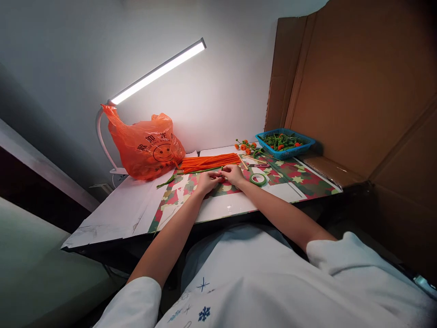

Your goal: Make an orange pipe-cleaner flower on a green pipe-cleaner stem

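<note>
From my remote view, I see the right hand [232, 175] pinching a small green piece [222, 168] just in front of the orange pipe cleaners [210, 161]. The left hand [207, 182] curls in beside it, but I cannot tell its grip; a green tape roll [258, 179] lies nearby.

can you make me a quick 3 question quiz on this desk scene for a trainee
1. Multiple choice: what holds the heap of green pieces with orange heads? (a) a white ceramic bowl (b) a shallow blue plastic basket (c) a clear glass jar
2. True or false: the bundle of long, thin orange strips lies beyond the hands, towards the wall.
3. Fill the gap: the left hand and right hand are close together; the round roll of green tape lies nearer the ___ hand.

Key: 1. b; 2. true; 3. right
</note>
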A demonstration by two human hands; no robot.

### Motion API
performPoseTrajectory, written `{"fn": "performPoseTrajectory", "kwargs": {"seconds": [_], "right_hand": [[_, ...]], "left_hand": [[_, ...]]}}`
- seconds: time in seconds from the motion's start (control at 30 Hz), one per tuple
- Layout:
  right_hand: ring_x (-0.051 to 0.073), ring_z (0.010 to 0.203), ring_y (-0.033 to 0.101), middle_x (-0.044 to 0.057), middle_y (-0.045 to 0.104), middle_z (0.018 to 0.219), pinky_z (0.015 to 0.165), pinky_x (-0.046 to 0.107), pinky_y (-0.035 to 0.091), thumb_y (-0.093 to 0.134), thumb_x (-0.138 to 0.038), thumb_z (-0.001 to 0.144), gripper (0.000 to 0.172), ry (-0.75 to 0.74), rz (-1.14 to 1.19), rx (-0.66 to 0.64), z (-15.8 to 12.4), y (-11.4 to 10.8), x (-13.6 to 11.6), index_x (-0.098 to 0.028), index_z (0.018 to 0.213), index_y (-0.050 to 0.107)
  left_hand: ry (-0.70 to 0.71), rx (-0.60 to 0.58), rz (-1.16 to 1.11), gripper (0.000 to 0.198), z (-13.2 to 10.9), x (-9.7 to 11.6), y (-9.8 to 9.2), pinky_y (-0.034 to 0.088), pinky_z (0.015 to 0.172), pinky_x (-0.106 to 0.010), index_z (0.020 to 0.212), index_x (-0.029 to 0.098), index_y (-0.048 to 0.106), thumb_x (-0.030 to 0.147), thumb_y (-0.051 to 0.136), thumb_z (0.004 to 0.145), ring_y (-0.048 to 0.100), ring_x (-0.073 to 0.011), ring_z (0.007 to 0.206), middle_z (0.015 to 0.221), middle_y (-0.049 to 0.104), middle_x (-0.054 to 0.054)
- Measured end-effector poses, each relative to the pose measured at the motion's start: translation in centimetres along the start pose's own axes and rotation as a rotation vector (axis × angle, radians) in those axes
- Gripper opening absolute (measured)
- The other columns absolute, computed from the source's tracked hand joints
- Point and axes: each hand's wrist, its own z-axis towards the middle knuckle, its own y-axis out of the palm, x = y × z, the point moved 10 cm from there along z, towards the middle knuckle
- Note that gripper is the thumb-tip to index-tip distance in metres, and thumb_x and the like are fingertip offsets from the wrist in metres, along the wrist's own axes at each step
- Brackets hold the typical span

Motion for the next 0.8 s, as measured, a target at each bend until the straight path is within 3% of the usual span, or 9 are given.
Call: {"fn": "performPoseTrajectory", "kwargs": {"seconds": [0.2, 0.33, 0.43, 0.53, 0.63, 0.73, 0.8], "right_hand": [[0.014, 0.061, 0.059, 0.002, 0.066, 0.066, 0.058, 0.025, 0.049, 0.074, -0.032, 0.063, 0.019, 0.086, 0.067, 0.015, -0.2, -0.2, 0.7, -0.016, 0.063, 0.063], [0.016, 0.068, 0.064, 0.005, 0.069, 0.072, 0.063, 0.028, 0.052, 0.077, -0.027, 0.061, 0.017, 0.033, 0.001, -0.046, -0.4, 0.0, -0.7, -0.015, 0.069, 0.067], [0.017, 0.076, 0.066, 0.007, 0.071, 0.088, 0.066, 0.029, 0.053, 0.074, -0.023, 0.065, 0.022, -0.023, -0.009, -0.058, -0.5, -1.2, -2.5, -0.015, 0.085, 0.069], [0.018, 0.082, 0.066, 0.008, 0.071, 0.096, 0.071, 0.031, 0.053, 0.069, -0.026, 0.070, 0.021, -0.093, -0.033, 0.000, -0.4, -5.1, -4.6, -0.016, 0.088, 0.070], [0.019, 0.080, 0.064, 0.008, 0.071, 0.093, 0.072, 0.032, 0.052, 0.066, -0.029, 0.073, 0.019, -0.124, -0.114, 0.097, -0.4, -11.3, -5.4, -0.016, 0.086, 0.070], [0.020, 0.076, 0.063, 0.009, 0.071, 0.087, 0.069, 0.033, 0.049, 0.062, -0.029, 0.076, 0.019, -0.095, -0.282, 0.179, -0.9, -17.3, -4.4, -0.015, 0.085, 0.070], [0.021, 0.078, 0.062, 0.009, 0.070, 0.086, 0.070, 0.034, 0.048, 0.064, -0.027, 0.075, 0.016, -0.084, -0.470, 0.131, -1.5, -19.2, -3.2, -0.016, 0.083, 0.070]], "left_hand": [[0.001, -0.013, -0.039, 0.025, 0.1, -0.1, 0.1, 0.042, 0.050, -0.027, 0.069, 0.021, 0.075, 0.040, 0.080, 0.053, 0.059, -0.0159, 0.052, 0.060, 0.070, -0.003], [0.010, 0.008, 0.008, 0.022, -0.1, 0.2, -0.1, 0.045, 0.053, -0.028, 0.069, 0.020, 0.075, 0.038, 0.078, 0.057, 0.062, -0.0180, 0.056, 0.064, 0.071, -0.004], [0.013, 0.016, 0.037, 0.019, -0.3, 0.5, -0.2, 0.046, 0.056, -0.029, 0.070, 0.020, 0.073, 0.035, 0.075, 0.059, 0.064, -0.0191, 0.060, 0.068, 0.072, -0.004], [0.030, 0.031, 0.058, 0.018, -0.6, 0.9, -0.3, 0.046, 0.058, -0.030, 0.070, 0.020, 0.071, 0.035, 0.074, 0.061, 0.064, -0.0192, 0.063, 0.073, 0.071, -0.005], [0.053, 0.079, 0.087, 0.021, -0.8, 1.4, -0.8, 0.047, 0.062, -0.030, 0.075, 0.020, 0.068, 0.035, 0.073, 0.061, 0.063, -0.0197, 0.069, 0.080, 0.070, -0.005], [0.119, 0.189, 0.118, 0.027, -1.1, 2.5, -1.9, 0.047, 0.067, -0.031, 0.087, 0.020, 0.064, 0.033, 0.071, 0.064, 0.062, -0.0197, 0.076, 0.091, 0.068, -0.006], [0.171, 0.267, 0.150, 0.030, -1.4, 3.2, -2.7, 0.048, 0.070, -0.032, 0.094, 0.019, 0.060, 0.031, 0.068, 0.068, 0.061, -0.0197, 0.079, 0.096, 0.065, -0.008]]}}
